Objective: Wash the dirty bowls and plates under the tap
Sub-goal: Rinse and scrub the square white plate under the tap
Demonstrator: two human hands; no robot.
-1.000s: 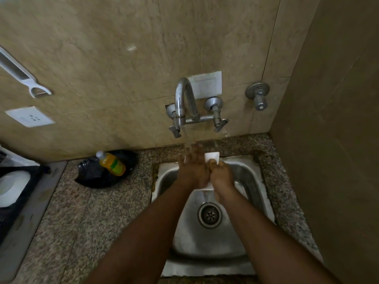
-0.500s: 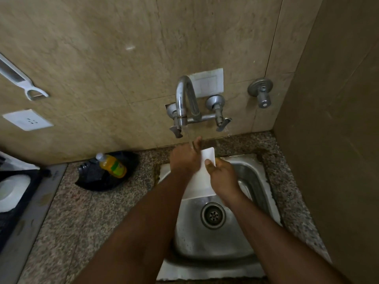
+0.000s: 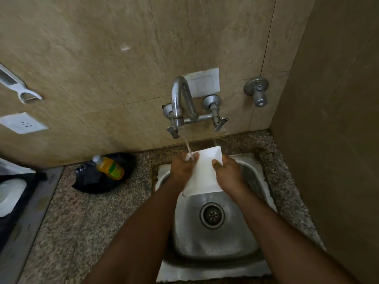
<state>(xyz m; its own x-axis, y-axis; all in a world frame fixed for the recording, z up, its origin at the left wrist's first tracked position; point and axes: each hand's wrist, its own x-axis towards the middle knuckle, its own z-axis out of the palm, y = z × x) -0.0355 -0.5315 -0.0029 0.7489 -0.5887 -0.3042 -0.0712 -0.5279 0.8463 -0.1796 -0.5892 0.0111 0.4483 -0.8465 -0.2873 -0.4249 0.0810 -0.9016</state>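
Note:
A white square plate (image 3: 205, 171) is tilted over the steel sink (image 3: 215, 242), just below the wall tap (image 3: 180, 103). Water runs from the spout onto my left hand (image 3: 182, 168), which holds the plate's left edge with fingers reaching its top corner. My right hand (image 3: 227, 173) grips the right edge, thumb lying on the plate's face. The drain (image 3: 212, 215) shows below the plate.
A yellow dish-soap bottle (image 3: 109, 168) lies on a black bag (image 3: 102, 177) on the granite counter left of the sink. A second valve (image 3: 257, 93) sticks out of the wall at right. A wall stands close on the right. White things sit at far left.
The plate has turned so more of its white face shows. My left hand slid from covering it to its left edge under the water.

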